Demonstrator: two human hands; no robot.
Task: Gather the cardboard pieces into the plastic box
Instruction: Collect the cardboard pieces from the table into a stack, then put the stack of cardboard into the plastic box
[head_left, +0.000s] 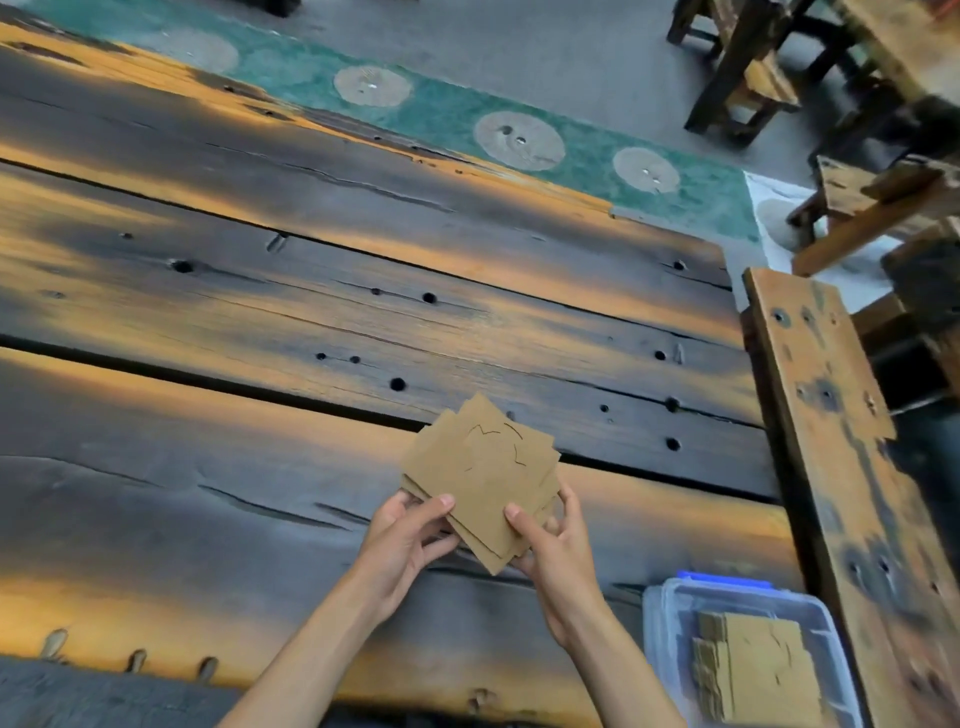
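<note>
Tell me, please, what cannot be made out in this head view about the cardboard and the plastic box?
- Held cardboard stack: the piece count is hidden, since the top sheet covers the rest and both hands, left and right, cover the near corners.
- Plastic box: its near end is cut off by the bottom edge of the frame.
- Cardboard in the box: count unclear, stacked and partly cropped.
- Benches at the right: blurred.
</note>
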